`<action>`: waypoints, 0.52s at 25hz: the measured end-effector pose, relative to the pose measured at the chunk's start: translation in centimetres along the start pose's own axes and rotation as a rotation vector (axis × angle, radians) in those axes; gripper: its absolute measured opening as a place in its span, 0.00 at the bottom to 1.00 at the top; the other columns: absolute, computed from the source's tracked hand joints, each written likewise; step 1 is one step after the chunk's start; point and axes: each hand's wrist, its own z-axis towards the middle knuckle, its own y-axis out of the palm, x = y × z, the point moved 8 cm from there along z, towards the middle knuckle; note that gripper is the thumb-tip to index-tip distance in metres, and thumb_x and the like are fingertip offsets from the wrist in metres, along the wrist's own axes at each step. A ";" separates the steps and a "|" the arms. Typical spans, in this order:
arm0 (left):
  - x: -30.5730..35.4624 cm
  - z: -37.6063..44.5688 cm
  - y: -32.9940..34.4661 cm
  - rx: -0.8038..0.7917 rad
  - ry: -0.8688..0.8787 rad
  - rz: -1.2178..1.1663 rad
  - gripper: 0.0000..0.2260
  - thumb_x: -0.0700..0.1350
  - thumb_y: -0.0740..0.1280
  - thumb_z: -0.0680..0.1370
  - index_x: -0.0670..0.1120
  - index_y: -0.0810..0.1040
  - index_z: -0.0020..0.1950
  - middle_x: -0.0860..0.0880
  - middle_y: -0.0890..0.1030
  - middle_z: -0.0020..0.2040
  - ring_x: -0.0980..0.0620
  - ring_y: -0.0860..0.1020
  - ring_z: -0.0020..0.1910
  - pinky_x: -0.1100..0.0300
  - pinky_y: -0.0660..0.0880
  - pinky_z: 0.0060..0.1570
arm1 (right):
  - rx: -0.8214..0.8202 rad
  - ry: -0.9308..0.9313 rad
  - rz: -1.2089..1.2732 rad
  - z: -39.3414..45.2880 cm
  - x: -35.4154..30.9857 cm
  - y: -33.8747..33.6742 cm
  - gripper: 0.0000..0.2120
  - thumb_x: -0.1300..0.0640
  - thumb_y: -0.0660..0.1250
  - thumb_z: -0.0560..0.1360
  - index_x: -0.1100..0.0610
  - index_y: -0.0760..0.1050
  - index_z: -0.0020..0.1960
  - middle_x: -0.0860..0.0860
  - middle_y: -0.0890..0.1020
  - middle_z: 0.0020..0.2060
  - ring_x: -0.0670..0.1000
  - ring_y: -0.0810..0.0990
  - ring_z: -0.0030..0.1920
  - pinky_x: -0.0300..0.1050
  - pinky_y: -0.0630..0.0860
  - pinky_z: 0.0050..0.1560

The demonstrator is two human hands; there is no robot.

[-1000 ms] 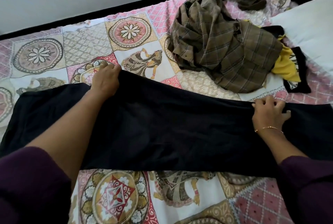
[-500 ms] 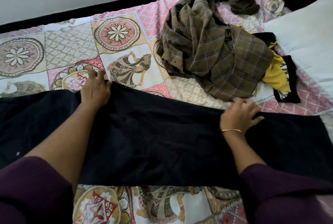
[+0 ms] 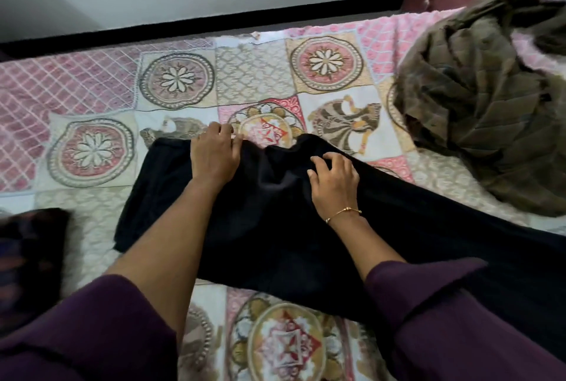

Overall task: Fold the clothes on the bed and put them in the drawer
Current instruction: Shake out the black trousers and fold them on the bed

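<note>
While your left hand grips the black cloth's top edge mid-frame, your right hand pinches it just beside.

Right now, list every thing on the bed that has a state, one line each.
black garment: spread across the bed, bunched between the hands, not yet folded small.
left hand: on the garment's far edge, fingers curled over it.
right hand: fingers curled, gathering the cloth.
brown checked clothes: crumpled heap, unfolded.
bedspread: lying flat under everything.
dark patterned item: blurred, cannot tell.
</note>
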 end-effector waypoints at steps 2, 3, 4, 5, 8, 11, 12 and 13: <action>-4.3 -0.3 0.2 -0.045 -0.049 0.035 0.17 0.51 0.57 0.81 0.39 0.73 0.61 0.37 0.74 0.58 0.36 0.74 0.55 0.46 0.67 0.54 | 0.005 0.021 0.018 0.9 -2.5 1.3 0.15 0.54 0.61 0.72 0.60 0.80 0.52 0.61 0.79 0.51 0.64 0.78 0.52 0.66 0.73 0.53; -6.3 -0.6 0.5 -0.058 -0.091 0.035 0.18 0.51 0.57 0.81 0.39 0.71 0.63 0.37 0.73 0.61 0.37 0.72 0.58 0.45 0.66 0.57 | 0.003 0.043 0.017 1.2 -3.3 1.8 0.15 0.55 0.61 0.73 0.61 0.79 0.54 0.61 0.78 0.54 0.64 0.76 0.55 0.65 0.71 0.56; -8.1 -0.9 0.6 -0.065 -0.142 0.024 0.20 0.52 0.56 0.81 0.40 0.69 0.66 0.38 0.72 0.63 0.37 0.70 0.62 0.45 0.63 0.61 | -0.015 0.083 0.014 1.5 -3.8 2.3 0.15 0.55 0.60 0.75 0.61 0.78 0.57 0.61 0.76 0.58 0.63 0.74 0.59 0.64 0.68 0.60; -9.4 -1.2 0.7 -0.062 -0.208 0.001 0.22 0.53 0.56 0.81 0.40 0.67 0.68 0.38 0.70 0.66 0.37 0.68 0.65 0.44 0.60 0.64 | -0.052 0.137 0.020 1.9 -3.9 2.6 0.15 0.54 0.59 0.78 0.60 0.75 0.60 0.59 0.73 0.63 0.61 0.70 0.63 0.62 0.65 0.63; -12.8 -1.1 1.5 -0.120 -0.496 -0.147 0.30 0.58 0.56 0.80 0.38 0.58 0.73 0.37 0.61 0.72 0.37 0.60 0.71 0.43 0.57 0.68 | -0.090 0.270 0.045 3.1 -3.8 2.9 0.20 0.50 0.56 0.80 0.53 0.64 0.71 0.51 0.61 0.72 0.58 0.61 0.70 0.62 0.61 0.67; -15.0 0.0 3.1 -0.241 -0.660 -0.305 0.34 0.62 0.61 0.76 0.37 0.65 0.70 0.36 0.67 0.69 0.36 0.66 0.68 0.46 0.66 0.63 | -0.274 0.352 0.069 3.9 -4.3 4.8 0.21 0.46 0.50 0.81 0.41 0.55 0.74 0.47 0.54 0.75 0.60 0.49 0.75 0.72 0.48 0.67; -15.5 0.4 3.2 -0.243 -0.657 -0.335 0.33 0.63 0.62 0.75 0.37 0.70 0.67 0.36 0.72 0.65 0.37 0.70 0.65 0.48 0.69 0.60 | -0.314 0.379 0.066 4.1 -4.4 5.6 0.20 0.46 0.48 0.82 0.41 0.58 0.73 0.47 0.53 0.75 0.60 0.46 0.75 0.73 0.43 0.67; -15.7 0.9 3.2 -0.234 -0.630 -0.351 0.32 0.63 0.63 0.74 0.37 0.73 0.64 0.37 0.75 0.62 0.37 0.73 0.62 0.49 0.71 0.57 | -0.316 0.401 0.052 4.3 -4.3 5.9 0.18 0.46 0.48 0.82 0.41 0.62 0.71 0.47 0.54 0.75 0.60 0.45 0.75 0.74 0.41 0.66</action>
